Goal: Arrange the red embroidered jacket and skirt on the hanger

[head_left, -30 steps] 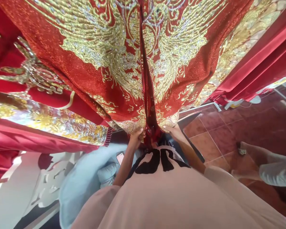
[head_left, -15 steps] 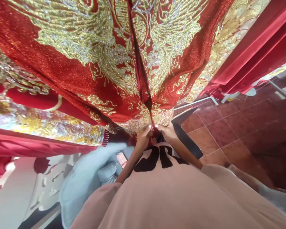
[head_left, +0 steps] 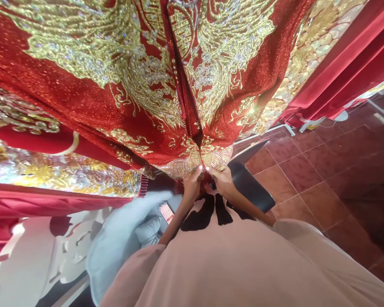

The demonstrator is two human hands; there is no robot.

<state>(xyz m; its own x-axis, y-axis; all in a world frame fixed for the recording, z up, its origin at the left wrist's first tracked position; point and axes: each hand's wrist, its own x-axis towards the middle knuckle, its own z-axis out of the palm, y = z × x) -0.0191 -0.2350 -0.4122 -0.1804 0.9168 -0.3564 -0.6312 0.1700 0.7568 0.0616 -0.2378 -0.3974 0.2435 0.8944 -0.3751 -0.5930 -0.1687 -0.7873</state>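
Note:
A red garment [head_left: 121,85] with heavy gold embroidery hangs in front of me, split by a dark red opening down its middle. At the bottom hem [head_left: 192,160] my left hand [head_left: 192,184] pinches the left edge of the opening. My right hand [head_left: 222,181] pinches the right edge, right beside it. The two hands nearly touch, fingers closed on the fabric where the two edges meet. What exactly sits between the fingertips is too small to make out.
More red and gold garments [head_left: 51,170] hang at the left. Red cloth [head_left: 345,72] hangs at the right. A black panel [head_left: 249,183] leans by my right forearm over a red tiled floor [head_left: 307,187]. A pale blue bundle [head_left: 121,238] lies at the lower left.
My hands have come together at the hem, closing the gap between the two edges. The view shifted slightly, and a person's foot at the right has left the view.

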